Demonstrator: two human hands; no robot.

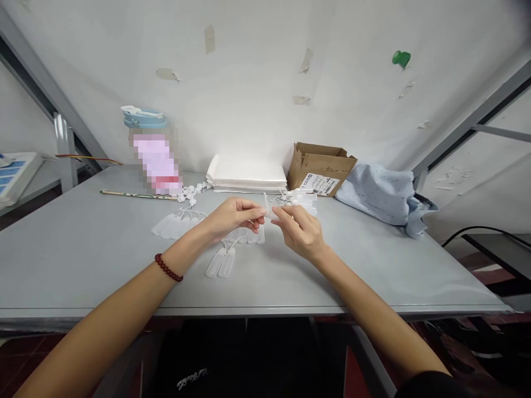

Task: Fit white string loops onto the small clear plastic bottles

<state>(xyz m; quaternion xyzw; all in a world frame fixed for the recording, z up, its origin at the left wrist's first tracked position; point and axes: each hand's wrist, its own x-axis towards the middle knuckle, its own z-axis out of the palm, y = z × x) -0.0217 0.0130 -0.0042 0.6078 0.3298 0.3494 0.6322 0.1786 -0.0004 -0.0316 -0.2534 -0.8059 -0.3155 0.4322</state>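
My left hand (238,215) and my right hand (302,229) meet over the middle of the table, fingertips pinched on a small translucent white plastic piece (267,209). Its exact kind is too small to make out. Just below my left hand lies a pair of clear white plastic tags (220,262) with white cords. More of these tags (176,225) lie in a row to the left, and others are partly hidden behind my left hand. Beyond my right hand rests another cluster of tags (305,200). Small white round pieces (189,193) are strewn farther back on the left.
Along the wall stand a stack of white paper or envelopes (249,176) and an open cardboard box (317,168). A light blue cloth (375,193) lies right of the box. Toward the left are a pencil-like stick (136,195), a blurred pink item (155,160) and a blue-topped container (145,119).
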